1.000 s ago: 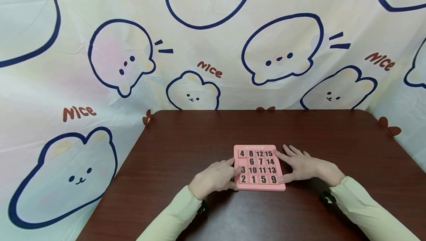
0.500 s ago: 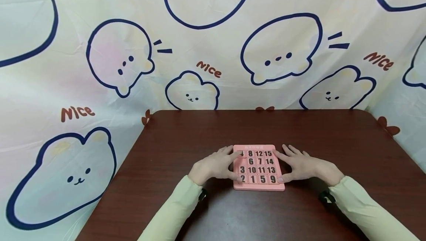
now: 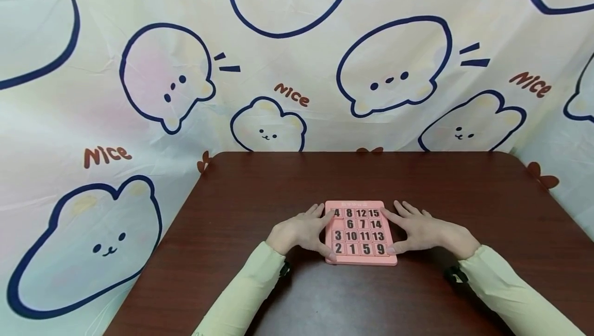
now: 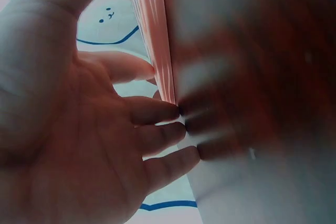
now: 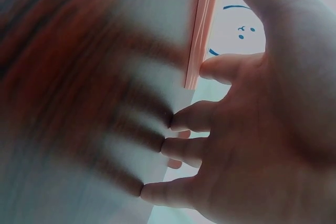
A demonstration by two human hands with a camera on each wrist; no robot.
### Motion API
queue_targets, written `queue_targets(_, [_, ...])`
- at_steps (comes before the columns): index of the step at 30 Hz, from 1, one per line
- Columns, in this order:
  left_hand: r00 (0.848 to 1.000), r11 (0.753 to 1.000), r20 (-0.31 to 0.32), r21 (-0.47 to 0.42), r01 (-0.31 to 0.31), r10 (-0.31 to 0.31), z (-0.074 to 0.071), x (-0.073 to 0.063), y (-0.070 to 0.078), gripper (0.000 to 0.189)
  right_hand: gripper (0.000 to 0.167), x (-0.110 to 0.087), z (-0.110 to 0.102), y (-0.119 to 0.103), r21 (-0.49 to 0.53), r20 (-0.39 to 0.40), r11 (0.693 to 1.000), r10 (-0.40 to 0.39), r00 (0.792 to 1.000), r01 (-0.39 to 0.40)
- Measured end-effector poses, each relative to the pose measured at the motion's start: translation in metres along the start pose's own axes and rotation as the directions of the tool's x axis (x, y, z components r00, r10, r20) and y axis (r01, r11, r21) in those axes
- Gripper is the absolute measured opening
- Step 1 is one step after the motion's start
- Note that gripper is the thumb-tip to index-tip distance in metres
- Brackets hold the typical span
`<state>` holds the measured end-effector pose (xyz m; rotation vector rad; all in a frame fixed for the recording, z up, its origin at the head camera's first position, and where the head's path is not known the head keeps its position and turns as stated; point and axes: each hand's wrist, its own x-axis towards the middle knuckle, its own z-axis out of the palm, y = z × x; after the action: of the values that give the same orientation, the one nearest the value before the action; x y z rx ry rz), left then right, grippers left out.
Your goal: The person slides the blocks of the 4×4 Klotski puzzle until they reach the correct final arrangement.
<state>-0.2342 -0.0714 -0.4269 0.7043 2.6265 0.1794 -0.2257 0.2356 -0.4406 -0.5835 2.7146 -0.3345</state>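
Observation:
A pink number sliding puzzle (image 3: 362,259) lies flat on the table. Its top row reads 4, 8, 12, 15, and the slot under the 4 tile (image 3: 337,213) holds no tile. My left hand (image 3: 297,232) is spread along the left side, index fingertip at the 4 and thumb on the frame near the 2. On the other side my right hand (image 3: 424,230) touches the border, index finger by the 15 and thumb by the 9. Both wrist views show the puzzle's thin pink edge (image 4: 152,30) beside loosely extended fingers, with other fingertips resting on the tabletop.
The dark brown wooden table (image 3: 260,181) reaches back to a pale cloth backdrop (image 3: 320,130) printed with cartoon bears. Light sleeves (image 3: 241,289) cover both forearms, with a dark band at each wrist.
My left index finger has gone from the 3 tile up to the 4, and the thumb has shifted off the 2 onto the frame. The right hand and the tile order stay the same.

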Motion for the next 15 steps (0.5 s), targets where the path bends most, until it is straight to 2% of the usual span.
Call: queue_targets(15, [0.999, 0.999, -0.013, -0.016, 0.03, -0.03, 0.0016, -0.0066, 0.0098, 0.107, 0.111, 0.001, 0.0025, 0.0009, -0.005, 0.003, 1.0, 0.018, 1.0, -0.018])
